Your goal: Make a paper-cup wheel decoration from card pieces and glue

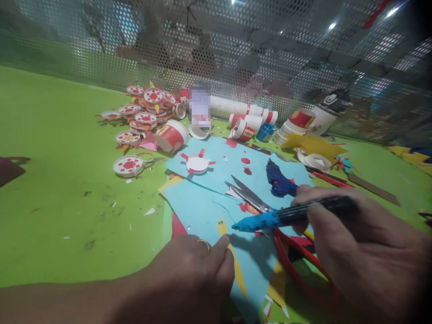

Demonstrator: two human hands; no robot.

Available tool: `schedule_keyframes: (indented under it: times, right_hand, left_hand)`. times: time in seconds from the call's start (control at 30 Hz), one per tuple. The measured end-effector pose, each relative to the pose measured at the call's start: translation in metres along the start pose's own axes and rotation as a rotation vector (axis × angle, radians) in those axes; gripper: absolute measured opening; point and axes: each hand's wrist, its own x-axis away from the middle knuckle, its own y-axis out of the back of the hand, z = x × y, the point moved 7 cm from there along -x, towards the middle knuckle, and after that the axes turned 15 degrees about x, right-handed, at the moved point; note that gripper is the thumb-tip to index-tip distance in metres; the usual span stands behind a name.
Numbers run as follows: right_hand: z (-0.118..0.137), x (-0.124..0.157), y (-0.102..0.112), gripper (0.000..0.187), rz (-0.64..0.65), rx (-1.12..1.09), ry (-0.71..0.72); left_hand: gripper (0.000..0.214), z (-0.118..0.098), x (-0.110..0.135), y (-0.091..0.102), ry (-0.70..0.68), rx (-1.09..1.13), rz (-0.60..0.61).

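Observation:
My right hand grips a marker pen with a black barrel and a bright blue front end. Its tip hovers just right of a slim yellow paper cutout, which has two blue eye dots on its rounded head. My left hand, wearing a ring, presses the cutout with an extended index finger, the other fingers curled. Beneath lies light blue paper. Scissors with red handles lie open on it, partly behind the pen and right hand. A dark blue object of unclear kind is beyond the pen.
Small red-and-white paper turtles are piled at back left; one lies upside down, a white disc with red tabs. Behind are paper cups, a phone and a blue jar. A perforated screen borders the green table.

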Motion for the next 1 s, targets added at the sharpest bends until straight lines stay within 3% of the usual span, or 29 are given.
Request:
schedule_keyframes:
  times: [0.17, 0.33, 0.5, 0.8, 1.0]
  right_hand:
    - [0.014, 0.005, -0.012, 0.006, 0.039, 0.043, 0.098]
    - [0.012, 0.007, -0.018, 0.010, 0.082, 0.006, 0.117]
    - [0.011, 0.010, -0.023, 0.014, 0.090, 0.049, 0.127]
    - [0.011, 0.011, -0.027, 0.015, 0.112, 0.055, 0.136]
    - [0.012, 0.010, -0.029, 0.013, 0.106, 0.088, 0.146]
  left_hand:
    - [0.034, 0.000, -0.003, 0.001, 0.003, 0.003, 0.007]
    - [0.024, -0.002, -0.007, 0.002, 0.012, -0.018, 0.108]
    - [0.031, -0.001, -0.009, 0.003, 0.059, 0.017, 0.197]
    - [0.024, -0.003, -0.005, -0.001, 0.084, 0.027, 0.230]
    - [0.026, -0.003, -0.005, 0.001, 0.035, 0.017, 0.180]
